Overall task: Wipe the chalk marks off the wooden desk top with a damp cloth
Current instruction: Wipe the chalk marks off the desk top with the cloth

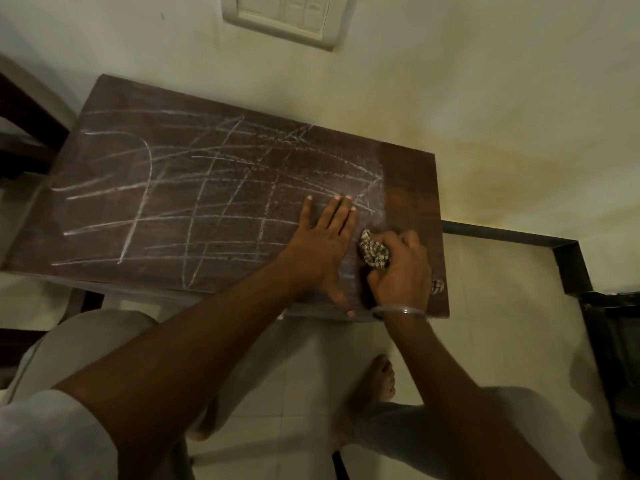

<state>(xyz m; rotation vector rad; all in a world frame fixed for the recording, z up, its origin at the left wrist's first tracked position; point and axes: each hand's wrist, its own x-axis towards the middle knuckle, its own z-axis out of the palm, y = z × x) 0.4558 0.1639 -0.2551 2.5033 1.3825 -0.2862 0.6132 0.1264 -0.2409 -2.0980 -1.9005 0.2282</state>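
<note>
A dark wooden desk top [114,161] stands against a pale wall, covered with white chalk marks [194,188] that cross from its left edge to near its right end. A strip at the right end [412,188] looks free of chalk. My right hand [401,268] is shut on a bunched checked cloth [374,251] and presses it on the desk near the front right corner; a bit of cloth shows behind the wrist. My left hand [322,244] lies flat on the desk just left of the cloth, fingers spread.
A switch plate [287,19] is on the wall above the desk. A dark chair or frame [20,112] stands at the left. A black skirting and dark frame [571,258] run along the right. My bare feet [381,379] are on the tiled floor below.
</note>
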